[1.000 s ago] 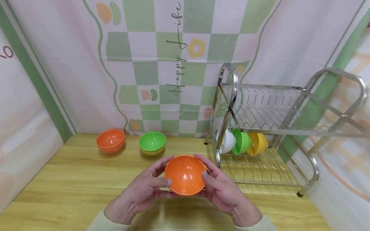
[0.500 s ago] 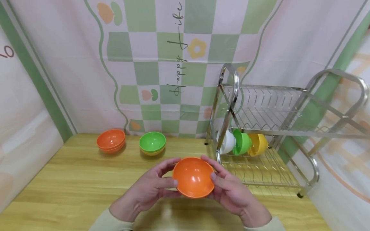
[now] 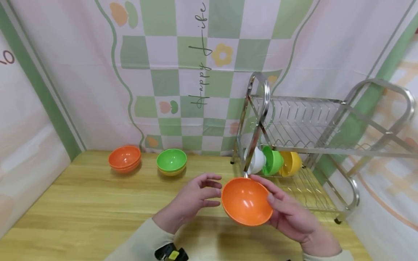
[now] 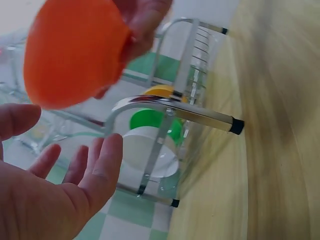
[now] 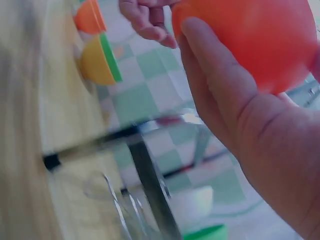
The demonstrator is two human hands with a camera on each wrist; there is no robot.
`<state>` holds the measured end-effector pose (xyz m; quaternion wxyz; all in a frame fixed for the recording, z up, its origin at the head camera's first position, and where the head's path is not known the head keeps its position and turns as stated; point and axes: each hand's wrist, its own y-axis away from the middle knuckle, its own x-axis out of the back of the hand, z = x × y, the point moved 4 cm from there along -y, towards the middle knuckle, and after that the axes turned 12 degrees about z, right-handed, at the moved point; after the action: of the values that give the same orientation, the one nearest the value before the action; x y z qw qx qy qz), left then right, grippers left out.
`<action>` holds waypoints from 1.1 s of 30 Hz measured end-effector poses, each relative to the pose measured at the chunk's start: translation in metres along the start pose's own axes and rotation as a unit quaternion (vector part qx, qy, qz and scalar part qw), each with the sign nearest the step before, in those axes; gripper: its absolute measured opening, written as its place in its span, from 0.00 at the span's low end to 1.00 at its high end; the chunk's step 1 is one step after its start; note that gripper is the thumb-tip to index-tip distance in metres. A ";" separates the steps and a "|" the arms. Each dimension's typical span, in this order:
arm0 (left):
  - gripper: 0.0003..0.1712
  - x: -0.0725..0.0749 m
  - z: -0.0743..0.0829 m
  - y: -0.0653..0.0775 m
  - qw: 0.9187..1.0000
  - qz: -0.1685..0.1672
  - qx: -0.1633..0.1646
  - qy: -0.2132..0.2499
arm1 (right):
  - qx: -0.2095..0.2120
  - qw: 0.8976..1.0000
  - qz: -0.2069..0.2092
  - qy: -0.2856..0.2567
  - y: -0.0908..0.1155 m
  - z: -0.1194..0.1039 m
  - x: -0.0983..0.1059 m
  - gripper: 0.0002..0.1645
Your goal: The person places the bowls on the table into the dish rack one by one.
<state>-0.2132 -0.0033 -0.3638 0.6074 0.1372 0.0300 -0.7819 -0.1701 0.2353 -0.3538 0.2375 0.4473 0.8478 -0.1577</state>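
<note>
My right hand (image 3: pixel 290 214) grips an orange bowl (image 3: pixel 247 201) by its right side, the thumb over the rim and the fingers behind it. The bowl is held above the table, its inside tilted toward the head camera. Just left of the bowl, my left hand (image 3: pixel 196 197) has its fingers spread and loosely bent, with nothing in them. In the left wrist view a gap shows between the left hand (image 4: pixel 60 185) and the orange bowl (image 4: pixel 75 55).
At the right stands a two-tier metal dish rack (image 3: pixel 307 148). White (image 3: pixel 256 161), green (image 3: pixel 272 161) and yellow (image 3: pixel 291 163) bowls stand on edge in its lower tier. Stacked orange bowls (image 3: pixel 125 158) and a green bowl (image 3: pixel 171 160) in a yellow one sit at the back left of the wooden table (image 3: pixel 81 210).
The orange bowl has moved right, toward the rack, with the right hand. The left hand has let go of the bowl's left side. The stacks and racked bowls have not moved.
</note>
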 end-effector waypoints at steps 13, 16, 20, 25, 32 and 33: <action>0.43 -0.044 -0.020 -0.041 0.998 0.011 -0.022 -0.058 | 0.084 0.995 0.038 0.026 0.035 -0.053 0.057 0.32; 0.45 -0.051 -0.021 -0.045 0.997 0.018 -0.024 -0.066 | 0.120 0.988 0.085 0.050 0.042 -0.063 0.074 0.32; 0.47 -0.057 -0.023 -0.050 0.997 0.021 -0.022 -0.068 | 0.163 0.964 0.193 0.079 0.050 -0.073 0.094 0.32; 0.47 -0.059 -0.024 -0.053 0.993 0.033 -0.033 -0.105 | 0.160 0.882 0.380 0.227 0.056 -0.086 0.109 0.44; 0.47 -0.066 -0.025 -0.061 0.993 0.034 -0.035 -0.106 | 0.046 0.670 0.524 0.523 0.060 -0.109 0.109 0.51; 0.46 -0.067 -0.025 -0.062 0.993 0.036 -0.034 -0.106 | 0.039 0.666 0.526 0.527 0.059 -0.111 0.110 0.51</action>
<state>-0.2531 0.0815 -0.3782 0.6397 0.0339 -0.0125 -0.7678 -0.2033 0.3960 -0.3241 -0.2225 0.8366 0.4484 0.2226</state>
